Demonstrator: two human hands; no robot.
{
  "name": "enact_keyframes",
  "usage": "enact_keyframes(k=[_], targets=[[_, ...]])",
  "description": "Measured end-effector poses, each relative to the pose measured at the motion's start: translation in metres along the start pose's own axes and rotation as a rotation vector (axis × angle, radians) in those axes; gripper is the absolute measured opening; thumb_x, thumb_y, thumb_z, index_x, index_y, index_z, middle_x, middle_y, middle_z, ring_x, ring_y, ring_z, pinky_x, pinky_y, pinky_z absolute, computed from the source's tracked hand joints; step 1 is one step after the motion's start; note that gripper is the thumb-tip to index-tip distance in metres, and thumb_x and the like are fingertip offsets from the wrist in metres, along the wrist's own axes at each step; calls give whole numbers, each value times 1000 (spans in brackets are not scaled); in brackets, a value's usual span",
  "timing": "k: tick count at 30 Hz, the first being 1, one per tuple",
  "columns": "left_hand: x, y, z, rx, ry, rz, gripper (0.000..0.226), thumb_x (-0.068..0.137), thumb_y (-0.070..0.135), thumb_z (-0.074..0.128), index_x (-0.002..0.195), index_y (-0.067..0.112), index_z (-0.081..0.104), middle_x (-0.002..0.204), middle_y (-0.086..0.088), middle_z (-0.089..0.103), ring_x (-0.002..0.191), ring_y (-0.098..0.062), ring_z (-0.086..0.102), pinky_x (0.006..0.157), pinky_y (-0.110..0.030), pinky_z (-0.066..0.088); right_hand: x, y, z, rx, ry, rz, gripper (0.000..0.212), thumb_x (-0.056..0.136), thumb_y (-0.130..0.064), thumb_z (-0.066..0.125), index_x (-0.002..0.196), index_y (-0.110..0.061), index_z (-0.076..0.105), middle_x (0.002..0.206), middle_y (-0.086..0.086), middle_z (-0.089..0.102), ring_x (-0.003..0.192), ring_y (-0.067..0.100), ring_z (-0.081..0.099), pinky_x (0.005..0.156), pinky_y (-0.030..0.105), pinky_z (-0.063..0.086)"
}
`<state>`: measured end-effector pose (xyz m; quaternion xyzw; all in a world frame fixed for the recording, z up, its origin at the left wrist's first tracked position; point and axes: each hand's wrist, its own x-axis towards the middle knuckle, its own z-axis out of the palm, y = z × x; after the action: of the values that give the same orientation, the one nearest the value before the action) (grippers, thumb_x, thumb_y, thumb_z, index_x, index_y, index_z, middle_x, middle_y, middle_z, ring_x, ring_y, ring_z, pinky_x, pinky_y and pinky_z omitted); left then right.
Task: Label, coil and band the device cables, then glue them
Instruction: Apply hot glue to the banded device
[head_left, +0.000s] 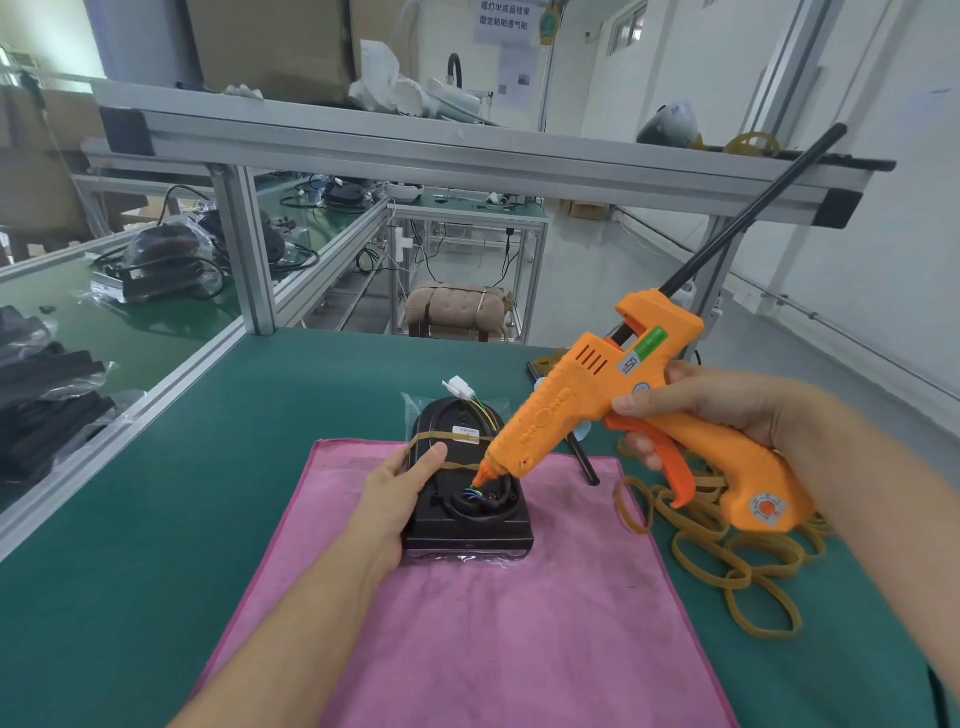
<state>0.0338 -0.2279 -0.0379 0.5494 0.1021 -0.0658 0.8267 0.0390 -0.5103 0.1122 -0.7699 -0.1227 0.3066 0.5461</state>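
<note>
Two hands work here: our left hand steadies the black device on the pink cloth, grip curled on its edge; our right hand clamps the orange glue gun, nozzle at the coiled cables. Loose rubber bands crowd the tabletop at three o'clock.

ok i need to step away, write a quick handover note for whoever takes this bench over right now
Left hand: steadies the black device by its left edge, on the pink cloth.
Right hand: holds the orange glue gun, nozzle tip down at the coloured wires in the device's recess.
Done: cable is coiled on the device, labelled, and held by two rubber bands; white connector sticks out at the far end.
Left: the gluing at the wire entry; I cannot tell how much glue is down. Spare bands lie on the green bench to the right.
</note>
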Motion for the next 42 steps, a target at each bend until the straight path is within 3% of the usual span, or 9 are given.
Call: enact_keyframes(k=[5,12,27,30,33,42], targets=[[1,0,0,7,-2,-2,27,86,24,70,112,16,69,97,-15,75,88,-34,72,72,-42,60,2,-3,-1,-27,19,4,33,74,-30,80,103,-17,71,79,17,60,64,27,59,65,38,54],[2,-1,-2,17,-14,7,25,86,24,69,110,17,70,97,-14,75,81,-30,73,63,-36,60,2,-19,6,-68,17,23,22,77,-24,75,95,-13,69,69,12,63,59,23,62,59,32,55],[2,-1,-1,28,-3,4,29,88,25,68,115,15,68,101,-16,74,95,-37,70,85,-50,56,4,-27,13,-86,24,2,31,80,-21,72,106,-7,62,73,11,62,61,21,61,61,34,56],[3,-1,-1,33,0,5,30,88,24,68,116,15,68,101,-16,74,95,-36,70,85,-50,56,5,-27,12,-89,13,19,34,77,-24,75,107,-10,64,71,13,62,62,23,61,62,35,55],[4,-1,-1,36,-6,0,30,88,25,68,116,16,68,100,-16,74,93,-36,71,83,-48,57,6,-27,13,-86,9,19,23,77,-23,74,97,-12,69,72,15,60,63,23,61,63,37,55],[5,-2,-2,39,2,11,28,87,25,69,114,17,68,99,-15,74,92,-35,71,84,-50,57,3,-25,10,-97,10,37,35,74,-27,77,101,-7,66,74,16,59,65,26,58,64,38,55]])
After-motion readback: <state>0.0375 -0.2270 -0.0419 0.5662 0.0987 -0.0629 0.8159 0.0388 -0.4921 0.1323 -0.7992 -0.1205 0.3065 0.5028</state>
